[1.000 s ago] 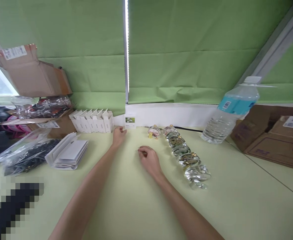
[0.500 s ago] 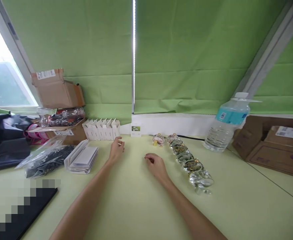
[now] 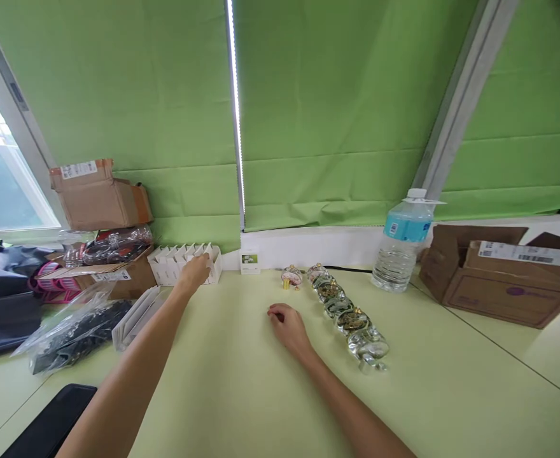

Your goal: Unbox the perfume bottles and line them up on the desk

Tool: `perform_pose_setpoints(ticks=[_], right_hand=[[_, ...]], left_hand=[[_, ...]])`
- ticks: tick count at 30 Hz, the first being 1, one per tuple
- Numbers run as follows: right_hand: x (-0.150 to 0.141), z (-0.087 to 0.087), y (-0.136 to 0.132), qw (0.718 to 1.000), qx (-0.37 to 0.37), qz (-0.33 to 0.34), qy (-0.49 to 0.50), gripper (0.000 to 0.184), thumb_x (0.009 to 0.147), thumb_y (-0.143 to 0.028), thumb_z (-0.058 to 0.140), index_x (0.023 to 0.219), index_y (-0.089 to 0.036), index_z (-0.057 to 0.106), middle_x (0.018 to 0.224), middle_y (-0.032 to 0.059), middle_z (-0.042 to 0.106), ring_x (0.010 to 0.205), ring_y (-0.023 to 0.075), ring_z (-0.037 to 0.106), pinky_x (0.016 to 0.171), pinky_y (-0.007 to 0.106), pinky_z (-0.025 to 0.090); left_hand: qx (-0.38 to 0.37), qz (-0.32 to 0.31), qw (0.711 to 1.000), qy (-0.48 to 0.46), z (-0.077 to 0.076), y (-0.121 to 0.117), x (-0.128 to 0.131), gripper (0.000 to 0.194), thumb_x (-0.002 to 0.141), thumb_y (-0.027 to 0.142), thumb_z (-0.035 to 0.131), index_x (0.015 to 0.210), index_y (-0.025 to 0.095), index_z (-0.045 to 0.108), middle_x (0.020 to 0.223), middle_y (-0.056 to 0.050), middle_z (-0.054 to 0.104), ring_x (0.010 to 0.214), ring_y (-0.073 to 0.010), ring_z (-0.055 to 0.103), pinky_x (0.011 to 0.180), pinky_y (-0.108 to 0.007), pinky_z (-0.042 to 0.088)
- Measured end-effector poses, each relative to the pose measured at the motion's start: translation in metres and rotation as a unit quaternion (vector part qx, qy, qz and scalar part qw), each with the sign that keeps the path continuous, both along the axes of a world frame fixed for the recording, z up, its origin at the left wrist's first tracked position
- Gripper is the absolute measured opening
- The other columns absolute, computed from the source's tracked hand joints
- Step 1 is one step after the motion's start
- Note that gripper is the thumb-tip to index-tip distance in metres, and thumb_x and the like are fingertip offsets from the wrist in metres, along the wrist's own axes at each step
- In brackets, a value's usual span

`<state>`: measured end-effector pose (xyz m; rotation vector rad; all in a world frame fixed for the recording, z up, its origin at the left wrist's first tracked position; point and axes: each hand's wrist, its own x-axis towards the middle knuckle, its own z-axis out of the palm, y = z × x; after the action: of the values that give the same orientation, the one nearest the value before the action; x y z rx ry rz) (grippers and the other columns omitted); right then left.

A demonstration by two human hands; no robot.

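Observation:
My left hand reaches to the right part of a row of white open-topped boxes against the wall. Its fingers are at the rim of a box and mostly hidden, so a grip cannot be made out. My right hand rests over the table with thumb and fingers curled together, and nothing shows in them. Beyond it stands a round pink ornament with a small gold piece. To its right runs a slanting line of clear, shiny glass-like ornaments with gold tops.
A card with a green picture leans on the wall. At right are a large water bottle and an open carton. Left are stacked cartons, folded white card, a plastic bag and a black flat object.
My left hand has moved left and forward from the bare table to the white boxes. My right hand stays near the same spot, and the camera view has shifted.

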<state>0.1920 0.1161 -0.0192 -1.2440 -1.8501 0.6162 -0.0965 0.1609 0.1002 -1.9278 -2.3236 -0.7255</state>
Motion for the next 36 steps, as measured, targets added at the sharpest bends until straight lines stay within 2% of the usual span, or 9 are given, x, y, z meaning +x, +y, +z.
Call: perform_pose_setpoints(ticks=[5,10,15,18,21,23,28,32,36], right_hand=[[0.000,0.002,-0.001,1.000,0.002,-0.002,0.000,0.026,0.079,-0.015,0.047,0.083,-0.018,0.072,0.099,0.0071,0.071,0.088,0.0188,0.064,0.080,0.027,0.046],[-0.001,0.002,-0.003,1.000,0.006,-0.003,0.009,0.024,0.076,-0.013,0.050,0.081,-0.018,0.073,0.096,0.0064,0.071,0.087,0.0187,0.064,0.080,0.027,0.046],[0.000,0.003,-0.004,1.000,-0.006,-0.004,0.014,0.025,0.076,-0.013,0.050,0.087,-0.017,0.072,0.094,0.0065,0.071,0.084,0.0178,0.063,0.079,0.027,0.046],[0.001,0.004,-0.006,0.999,-0.024,-0.002,0.022,0.028,0.077,-0.019,0.054,0.099,-0.016,0.070,0.096,0.0074,0.070,0.083,0.0182,0.062,0.077,0.028,0.047],[0.003,0.008,-0.008,0.997,-0.052,0.020,0.043,0.047,0.073,-0.027,0.062,0.119,-0.016,0.061,0.107,0.0086,0.066,0.081,0.0176,0.061,0.072,0.028,0.048],[0.007,0.012,-0.008,0.993,-0.077,0.048,0.073,0.061,0.069,-0.032,0.068,0.127,-0.017,0.054,0.117,0.0098,0.061,0.080,0.0166,0.060,0.070,0.028,0.048],[0.022,0.031,-0.003,0.982,-0.109,0.096,0.125,0.078,0.063,-0.037,0.075,0.134,-0.024,0.046,0.136,0.0112,0.048,0.077,0.0136,0.056,0.063,0.026,0.048],[0.031,0.047,-0.006,0.967,-0.161,0.147,0.134,0.094,0.060,-0.033,0.078,0.143,-0.028,0.034,0.140,0.0134,0.045,0.063,0.0094,0.051,0.049,0.021,0.041],[0.029,0.053,-0.012,0.953,-0.170,0.227,0.107,0.065,0.064,-0.030,0.074,0.126,-0.021,0.056,0.118,0.0091,0.063,0.062,0.0099,0.051,0.051,0.021,0.040]], left_hand=[[0.039,-0.027,0.999,-0.014,-0.009,-0.016,0.013,0.017,0.082,0.026,0.052,0.094,0.018,0.061,0.101,-0.013,0.069,0.100,-0.0251,0.063,0.080,-0.031,0.045],[0.068,-0.090,0.990,-0.083,-0.018,-0.043,0.035,0.017,0.084,0.034,0.051,0.090,0.020,0.059,0.088,-0.005,0.073,0.080,-0.0183,0.069,0.069,-0.024,0.048],[0.076,-0.141,0.977,-0.141,-0.026,-0.069,0.056,0.022,0.082,0.040,0.053,0.089,0.021,0.062,0.083,-0.003,0.073,0.077,-0.0181,0.070,0.068,-0.024,0.050],[0.058,-0.187,0.963,-0.187,-0.028,-0.082,0.063,0.028,0.081,0.045,0.054,0.089,0.020,0.064,0.079,-0.004,0.073,0.075,-0.0188,0.070,0.067,-0.025,0.052],[0.028,-0.241,0.940,-0.239,-0.024,-0.093,0.069,0.030,0.081,0.045,0.054,0.087,0.018,0.065,0.077,-0.005,0.072,0.072,-0.0193,0.069,0.066,-0.027,0.053],[0.010,-0.261,0.938,-0.227,-0.018,-0.101,0.072,0.028,0.081,0.043,0.054,0.085,0.018,0.066,0.076,-0.005,0.072,0.071,-0.0191,0.069,0.066,-0.026,0.053],[-0.010,-0.294,0.939,-0.177,-0.005,-0.115,0.080,0.026,0.080,0.040,0.054,0.084,0.021,0.070,0.076,-0.004,0.072,0.072,-0.0176,0.067,0.065,-0.024,0.052],[-0.019,-0.316,0.928,-0.196,-0.004,-0.117,0.085,0.024,0.080,0.036,0.054,0.085,0.020,0.072,0.084,-0.004,0.072,0.077,-0.0174,0.067,0.069,-0.024,0.053],[-0.043,-0.325,0.913,-0.244,-0.008,-0.116,0.085,0.025,0.082,0.033,0.052,0.091,0.021,0.072,0.092,-0.004,0.072,0.081,-0.0176,0.069,0.071,-0.026,0.055]])
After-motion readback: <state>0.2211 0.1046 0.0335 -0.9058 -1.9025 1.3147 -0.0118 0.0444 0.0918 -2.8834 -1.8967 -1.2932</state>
